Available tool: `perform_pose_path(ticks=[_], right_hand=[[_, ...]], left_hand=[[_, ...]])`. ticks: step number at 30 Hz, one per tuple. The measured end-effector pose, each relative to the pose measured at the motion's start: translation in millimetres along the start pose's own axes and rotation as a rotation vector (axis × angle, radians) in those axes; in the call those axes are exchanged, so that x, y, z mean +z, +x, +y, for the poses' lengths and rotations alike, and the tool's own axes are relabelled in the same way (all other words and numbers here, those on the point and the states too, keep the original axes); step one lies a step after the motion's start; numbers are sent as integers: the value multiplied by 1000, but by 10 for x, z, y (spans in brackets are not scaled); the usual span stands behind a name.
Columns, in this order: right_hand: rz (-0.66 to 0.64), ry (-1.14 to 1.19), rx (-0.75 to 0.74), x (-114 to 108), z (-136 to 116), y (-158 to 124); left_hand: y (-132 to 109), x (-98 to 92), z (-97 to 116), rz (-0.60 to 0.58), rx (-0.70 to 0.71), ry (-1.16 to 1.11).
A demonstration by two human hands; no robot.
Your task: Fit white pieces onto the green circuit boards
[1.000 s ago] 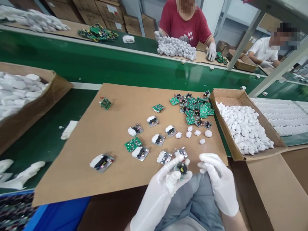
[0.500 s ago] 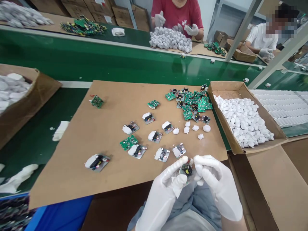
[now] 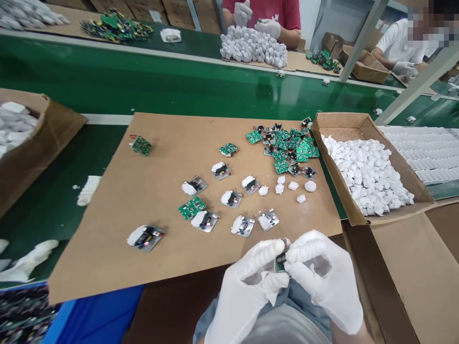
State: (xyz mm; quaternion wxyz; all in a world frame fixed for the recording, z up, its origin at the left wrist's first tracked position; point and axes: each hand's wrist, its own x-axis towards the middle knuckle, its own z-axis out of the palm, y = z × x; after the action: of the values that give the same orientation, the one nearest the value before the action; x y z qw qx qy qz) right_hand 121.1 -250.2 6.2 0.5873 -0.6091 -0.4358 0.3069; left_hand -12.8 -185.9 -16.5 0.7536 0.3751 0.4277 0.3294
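Note:
My left hand (image 3: 251, 279) and my right hand (image 3: 319, 277), both in white gloves, are closed together on one small circuit board (image 3: 280, 260) held above my lap at the near edge of the cardboard sheet (image 3: 150, 191). The fingertips of both hands pinch it, so most of it is hidden. Just beyond the hands lie several boards fitted with white pieces (image 3: 242, 224), and a few loose white pieces (image 3: 293, 186). A heap of green circuit boards (image 3: 287, 148) sits farther back, at the sheet's right.
An open carton of white pieces (image 3: 366, 177) stands to the right. Another carton (image 3: 32, 143) is at the left. A green conveyor (image 3: 161, 86) runs behind, where two other people work with gloved hands at a heap of white parts (image 3: 253, 48).
My right hand has closed in against my left, and both now pinch the small board together. The view has tilted down a little.

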Motion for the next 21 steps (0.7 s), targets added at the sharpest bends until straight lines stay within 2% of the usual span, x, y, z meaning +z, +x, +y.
perform_pose_path(ticks=[4,9,13,15,19,21], right_hand=[[31,-17,-30,56,37,4],[29,-62,-114,48,97,-41],[-129,108,-107,-19,147,-83],[-215,121,-199,-56,171,-91],[-235,-290,-526,-91,212,-86],[-198,-466,-622,-80,224,-82]], left_hand=[[-22,-8,8,27,18,41],[-29,11,15,31,37,-38],[-67,56,70,-5,-11,-161],[-86,70,82,-20,-21,-204],[-91,68,60,29,4,-188],[-84,60,51,35,26,-175]])
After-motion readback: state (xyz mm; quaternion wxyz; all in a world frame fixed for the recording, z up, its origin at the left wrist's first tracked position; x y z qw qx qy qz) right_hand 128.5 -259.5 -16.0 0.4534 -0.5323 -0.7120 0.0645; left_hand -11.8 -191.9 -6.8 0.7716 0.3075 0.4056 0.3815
